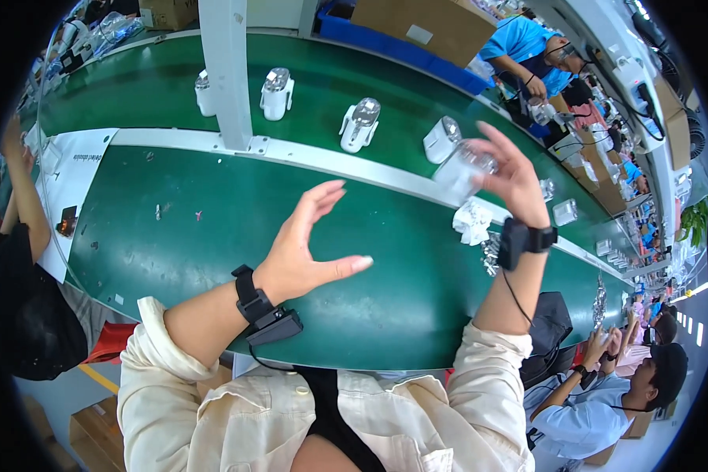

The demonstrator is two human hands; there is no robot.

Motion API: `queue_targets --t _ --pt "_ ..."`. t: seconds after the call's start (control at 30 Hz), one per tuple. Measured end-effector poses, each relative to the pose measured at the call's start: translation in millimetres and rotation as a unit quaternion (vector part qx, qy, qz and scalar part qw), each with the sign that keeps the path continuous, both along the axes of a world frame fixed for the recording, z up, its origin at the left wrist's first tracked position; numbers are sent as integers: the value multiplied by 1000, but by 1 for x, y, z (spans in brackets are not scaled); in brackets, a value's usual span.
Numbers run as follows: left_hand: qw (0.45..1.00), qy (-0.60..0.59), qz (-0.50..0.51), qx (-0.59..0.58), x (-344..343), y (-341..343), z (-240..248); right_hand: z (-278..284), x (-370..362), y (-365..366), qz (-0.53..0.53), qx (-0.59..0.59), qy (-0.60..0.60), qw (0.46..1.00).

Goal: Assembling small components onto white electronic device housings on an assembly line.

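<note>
My left hand (303, 248) is held over the green table with nothing in it, its thumb stretched out away from the fingers. At the right, my right hand (513, 175) has a white device with a clear, shiny top (460, 175) between its thumb and fingers, above the pale rail. The device is smeared by motion, and part of it is hidden by the thumb. Just behind it stands another white device (442, 141). Below my right hand, a crumpled white wad (472, 222) lies by the rail, beside a small heap of shiny pieces (492, 253).
A pale metal rail (315, 160) divides the near green table (173, 267) from the far green strip. More white devices (359, 126) stand on that strip. A metal post (226, 79) rises at left. Co-workers sit on both sides; a black bag (549, 326) is near my right elbow.
</note>
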State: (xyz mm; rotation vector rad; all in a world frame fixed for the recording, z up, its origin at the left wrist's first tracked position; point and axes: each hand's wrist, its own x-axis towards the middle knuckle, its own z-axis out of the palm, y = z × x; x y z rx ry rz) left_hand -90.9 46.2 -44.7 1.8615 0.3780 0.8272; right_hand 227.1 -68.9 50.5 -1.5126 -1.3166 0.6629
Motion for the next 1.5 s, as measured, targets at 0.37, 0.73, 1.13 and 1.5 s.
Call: queue_targets --t 0.37,0.73,1.13,1.5 --pt "951 -56 -239 -188 -5 -2 26 9 -139 9 281 117 -95 948" --pt "983 -94 -160 1 -3 -6 10 7 -137 10 193 112 -148 964" --pt "990 -92 -76 75 -1 -12 0 2 -143 8 138 -14 -36 990" --pt "992 -85 -82 33 -3 -10 1 -7 -146 16 111 43 -127 985"
